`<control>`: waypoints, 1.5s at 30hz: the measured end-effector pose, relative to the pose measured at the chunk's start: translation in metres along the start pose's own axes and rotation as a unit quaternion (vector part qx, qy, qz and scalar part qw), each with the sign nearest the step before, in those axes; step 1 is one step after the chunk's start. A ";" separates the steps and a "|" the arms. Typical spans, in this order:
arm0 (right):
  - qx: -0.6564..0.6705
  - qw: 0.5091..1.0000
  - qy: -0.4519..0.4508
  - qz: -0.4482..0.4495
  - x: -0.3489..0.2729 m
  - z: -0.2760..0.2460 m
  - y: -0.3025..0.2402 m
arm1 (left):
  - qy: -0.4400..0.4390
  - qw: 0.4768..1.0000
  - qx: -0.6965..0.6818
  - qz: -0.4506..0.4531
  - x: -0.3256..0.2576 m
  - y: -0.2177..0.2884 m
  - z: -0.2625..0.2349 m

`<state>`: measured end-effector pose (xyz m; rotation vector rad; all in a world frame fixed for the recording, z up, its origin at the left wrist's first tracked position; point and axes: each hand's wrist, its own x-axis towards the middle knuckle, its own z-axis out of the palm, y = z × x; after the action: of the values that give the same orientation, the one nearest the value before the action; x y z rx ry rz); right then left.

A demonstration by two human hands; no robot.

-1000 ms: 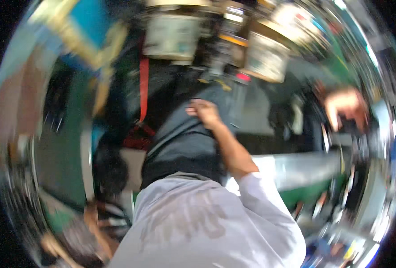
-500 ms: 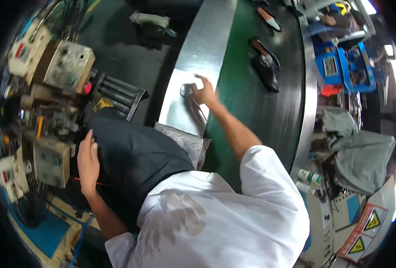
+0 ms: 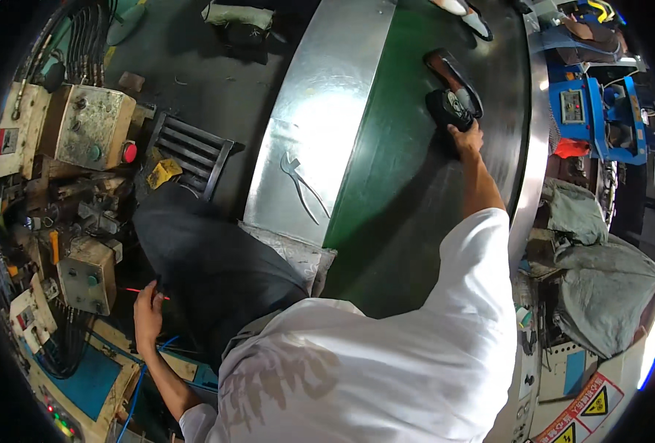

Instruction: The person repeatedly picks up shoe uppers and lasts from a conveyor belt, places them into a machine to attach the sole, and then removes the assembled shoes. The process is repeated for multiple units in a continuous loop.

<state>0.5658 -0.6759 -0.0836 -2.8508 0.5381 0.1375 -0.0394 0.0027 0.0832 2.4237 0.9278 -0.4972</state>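
Note:
My right hand (image 3: 467, 138) reaches out over the dark green conveyor belt (image 3: 394, 177) and grips the near end of a black shoe (image 3: 445, 108). Against that shoe lies a second dark shoe with a brown inside (image 3: 454, 71). A pair of pliers (image 3: 298, 181) rests on the shiny metal ledge (image 3: 327, 81) left of the belt, apart from both hands. My left hand (image 3: 147, 316) hangs beside my dark-trousered leg, near the machine, fingers loosely bent and nothing visible in them.
At the left stand worn machine boxes (image 3: 95, 125) with a red button (image 3: 129, 153) and hoses. A black slatted rack (image 3: 194, 151) is by my knee. More shoes (image 3: 477, 23) lie farther up the belt. Beyond it are a blue machine (image 3: 600, 111), grey cloth covers (image 3: 608, 295) and a person (image 3: 582, 40).
My right hand has left the pliers on the ledge and moved right and forward onto the black shoe. My left hand has drawn back, its fingers more bent.

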 end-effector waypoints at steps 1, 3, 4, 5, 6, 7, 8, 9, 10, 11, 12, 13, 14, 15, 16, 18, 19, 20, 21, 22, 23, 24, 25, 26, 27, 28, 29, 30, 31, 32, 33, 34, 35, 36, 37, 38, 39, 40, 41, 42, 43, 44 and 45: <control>-0.018 1.000 0.004 -0.013 -0.017 -0.014 0.006 | 0.001 1.000 0.013 0.013 0.006 0.006 -0.012; 0.062 0.998 -0.002 -0.029 -0.026 -0.008 0.012 | 0.017 0.999 0.007 0.028 0.008 0.016 -0.017; 0.099 0.994 -0.001 -0.042 -0.029 -0.005 0.012 | 0.026 0.999 -0.004 0.036 0.017 0.028 -0.018; 0.153 0.987 -0.003 -0.050 -0.039 0.005 0.013 | 0.034 0.998 -0.014 0.043 0.028 0.039 -0.018; 0.307 0.949 0.041 -0.051 -0.056 0.027 0.022 | 0.036 0.995 -0.027 0.087 0.043 0.050 -0.018; 0.274 0.957 0.082 -0.049 -0.073 0.041 0.018 | 0.047 0.991 -0.037 0.123 0.052 0.061 -0.015; 0.338 0.940 0.033 -0.035 -0.082 0.047 0.021 | 0.055 0.984 -0.052 0.159 0.061 0.072 -0.010; 0.366 0.930 0.021 -0.013 -0.107 0.046 0.011 | 0.059 0.978 -0.073 0.188 0.066 0.091 -0.009; 0.445 0.886 -0.119 0.057 -0.154 0.010 -0.025 | 0.070 0.970 -0.090 0.214 0.067 0.112 -0.008; 0.508 0.836 -0.184 0.092 -0.179 0.001 -0.025 | 0.054 0.958 -0.128 0.250 0.076 0.130 -0.007; 0.557 0.779 -0.254 0.134 -0.202 -0.002 -0.030 | 0.042 0.946 -0.163 0.276 0.080 0.146 -0.008; 0.607 0.712 -0.313 0.163 -0.220 0.015 -0.032 | 0.054 0.930 -0.197 0.307 0.085 0.156 -0.004; 0.644 0.641 -0.367 0.199 -0.237 0.034 -0.033 | 0.067 0.911 -0.228 0.338 0.091 0.165 0.001; 0.675 0.601 -0.391 0.175 -0.271 0.036 -0.058 | 0.052 0.904 -0.283 0.316 0.091 0.174 0.001; 0.695 0.518 -0.473 0.158 -0.293 0.042 -0.081 | 0.040 0.892 -0.339 0.296 0.092 0.182 -0.001; 0.730 0.450 -0.496 0.139 -0.364 0.031 -0.158 | 0.007 0.876 -0.390 0.285 0.096 0.182 -0.011; 0.709 0.383 -0.570 0.162 -0.390 0.029 -0.189 | 0.024 0.871 -0.391 0.297 0.093 0.182 -0.021; 0.673 0.438 -0.591 0.073 -0.417 0.037 -0.215 | 0.040 0.866 -0.391 0.310 0.089 0.183 -0.031; 0.631 0.489 -0.602 -0.019 -0.444 0.046 -0.242 | 0.054 0.862 -0.394 0.315 0.086 0.176 -0.039; 0.638 0.289 -0.702 0.133 -0.475 0.022 -0.270 | 0.071 0.859 -0.398 0.314 0.082 0.163 -0.046; 0.598 0.317 -0.728 0.110 -0.495 0.016 -0.289 | 0.088 0.858 -0.402 0.308 0.083 0.147 -0.048; 0.562 0.343 -0.748 0.086 -0.512 0.013 -0.304 | 0.183 0.849 -0.355 0.345 0.092 0.131 -0.045; 0.537 0.318 -0.778 0.070 -0.518 0.022 -0.316 | 0.228 0.852 -0.351 0.315 0.084 0.118 -0.053; 0.518 0.331 -0.787 0.061 -0.524 0.028 -0.326 | 0.272 0.852 -0.346 0.285 0.075 0.105 -0.061; 0.495 0.344 -0.796 0.054 -0.531 0.033 -0.334 | 0.322 0.851 -0.326 0.257 0.070 0.089 -0.061; 0.471 0.408 -0.781 0.026 -0.527 0.047 -0.333 | 0.366 0.848 -0.307 0.229 0.068 0.075 -0.055; 0.442 0.470 -0.764 -0.001 -0.522 0.061 -0.335 | 0.408 0.843 -0.286 0.202 0.066 0.062 -0.048; 0.408 0.530 -0.743 -0.022 -0.515 0.075 -0.334 | 0.418 0.846 -0.271 0.190 0.068 0.052 -0.034; 0.363 0.577 -0.728 -0.069 -0.517 0.060 -0.340 | 0.432 0.849 -0.252 0.171 0.067 0.040 -0.020; 0.327 0.619 -0.699 -0.150 -0.526 0.048 -0.340 | 0.444 0.851 -0.234 0.154 0.067 0.029 -0.006; 0.286 0.660 -0.657 -0.226 -0.532 0.035 -0.342 | 0.415 0.870 -0.241 0.113 0.063 0.026 0.006; 0.247 0.688 -0.596 -0.333 -0.544 0.022 -0.332 | 0.408 0.867 -0.262 0.117 0.058 0.023 0.012; 0.157 0.705 -0.530 -0.445 -0.567 -0.006 -0.328 | 0.400 0.862 -0.285 0.124 0.055 0.022 0.018; 0.171 0.698 -0.460 -0.521 -0.580 -0.015 -0.316 | 0.385 0.858 -0.312 0.135 0.052 0.024 0.023; 0.160 0.714 -0.427 -0.532 -0.586 -0.018 -0.315 | 0.339 0.857 -0.360 0.142 0.049 0.024 0.018; 0.148 0.727 -0.394 -0.542 -0.589 -0.020 -0.313 | 0.294 0.846 -0.418 0.154 0.050 0.022 0.019; 0.155 0.728 -0.397 -0.537 -0.589 -0.019 -0.311 | 0.252 0.827 -0.479 0.153 0.052 0.024 0.017; 0.162 0.728 -0.401 -0.532 -0.588 -0.019 -0.310 | 0.208 0.803 -0.537 0.150 0.055 0.026 0.017; 0.169 0.727 -0.404 -0.528 -0.586 -0.019 -0.308 | 0.214 0.800 -0.540 0.150 0.057 0.029 0.021; 0.167 0.730 -0.406 -0.524 -0.587 -0.020 -0.309 | 0.221 0.798 -0.540 0.150 0.058 0.030 0.022; 0.164 0.732 -0.408 -0.520 -0.589 -0.023 -0.309 | 0.229 0.795 -0.541 0.149 0.059 0.031 0.024; 0.163 0.733 -0.409 -0.518 -0.589 -0.024 -0.309 | 0.246 0.800 -0.530 0.137 0.060 0.034 0.026; 0.162 0.734 -0.411 -0.517 -0.590 -0.024 -0.309 | 0.266 0.803 -0.519 0.122 0.059 0.038 0.027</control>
<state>0.1339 -0.1977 0.0857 -2.0044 -1.0637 0.8931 0.0246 -0.0069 0.0440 1.5727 0.7563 0.6898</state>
